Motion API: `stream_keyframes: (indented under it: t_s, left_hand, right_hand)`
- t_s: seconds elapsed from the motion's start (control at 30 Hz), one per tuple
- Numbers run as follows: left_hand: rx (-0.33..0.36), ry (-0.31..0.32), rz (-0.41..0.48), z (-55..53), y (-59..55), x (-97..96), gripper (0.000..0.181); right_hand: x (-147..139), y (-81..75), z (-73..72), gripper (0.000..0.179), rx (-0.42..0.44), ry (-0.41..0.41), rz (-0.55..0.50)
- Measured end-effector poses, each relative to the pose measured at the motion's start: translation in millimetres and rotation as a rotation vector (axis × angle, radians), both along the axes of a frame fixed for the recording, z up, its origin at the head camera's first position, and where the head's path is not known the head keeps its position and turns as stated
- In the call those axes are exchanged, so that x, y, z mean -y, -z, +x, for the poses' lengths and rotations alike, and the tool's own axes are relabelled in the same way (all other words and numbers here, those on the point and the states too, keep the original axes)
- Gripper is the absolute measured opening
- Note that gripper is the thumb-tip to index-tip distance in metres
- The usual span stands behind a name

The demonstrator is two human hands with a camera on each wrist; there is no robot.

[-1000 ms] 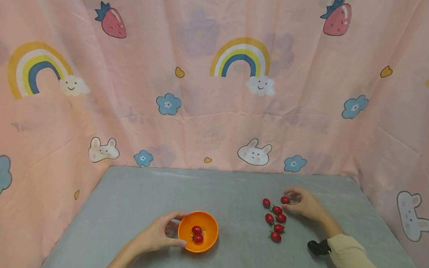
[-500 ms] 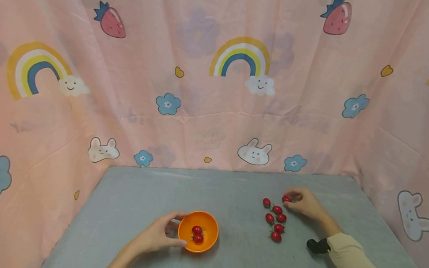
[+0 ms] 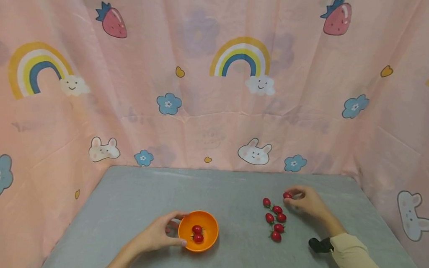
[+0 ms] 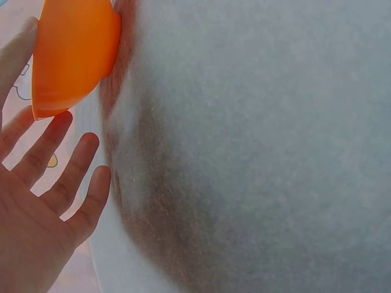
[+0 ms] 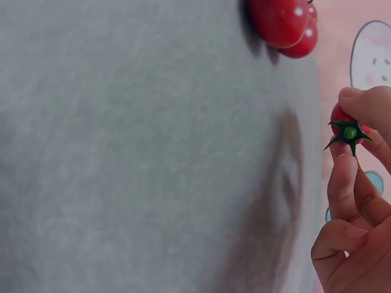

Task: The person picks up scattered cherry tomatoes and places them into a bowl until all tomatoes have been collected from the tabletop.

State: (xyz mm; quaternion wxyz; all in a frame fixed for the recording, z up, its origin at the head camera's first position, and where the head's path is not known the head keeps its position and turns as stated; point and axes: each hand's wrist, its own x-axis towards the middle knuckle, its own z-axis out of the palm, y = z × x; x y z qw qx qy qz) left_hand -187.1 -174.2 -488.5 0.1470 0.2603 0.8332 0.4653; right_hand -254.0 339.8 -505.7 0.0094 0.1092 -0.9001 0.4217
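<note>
An orange bowl stands on the grey table with two cherry tomatoes in it. My left hand holds the bowl's left side, thumb on the near part and fingers round the far part. In the left wrist view the bowl lies between thumb and fingertips, while the other fingers are spread. On the right, my right hand pinches a red cherry tomato. The right wrist view shows this tomato's green star-shaped calyx facing the camera, held between thumb and fingers off the table.
Several more cherry tomatoes lie in a loose group left of the right hand. Behind the grey table hangs a pink patterned curtain, which also runs along both sides.
My right hand has closed its fingers on the cherry tomato and lifted it slightly from the table. The left hand and the bowl stay where they were.
</note>
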Motion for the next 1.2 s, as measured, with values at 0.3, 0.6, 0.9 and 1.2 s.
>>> stream_keyframes:
  t_s: [0.3,0.6,0.9,1.2]
  left_hand:
    - [0.005,0.005,0.006,0.0,-0.3,-0.3,0.066]
    - [0.004,0.007,0.011,0.3,0.7,-0.2,0.066]
    - [0.009,0.002,0.021,-0.4,1.7,-0.2,0.067]
    - [-0.004,-0.001,0.003,-1.2,3.9,0.2,0.067]
  right_hand:
    - [13,-8.7,1.9,0.028,-0.049,-0.096,-0.012]
    - [32,-13.1,7.4,0.033,-0.043,-0.131,-0.021]
    - [55,-19.0,8.9,0.029,-0.014,-0.175,-0.029]
    - [82,-23.0,8.6,0.024,-0.036,-0.228,-0.036]
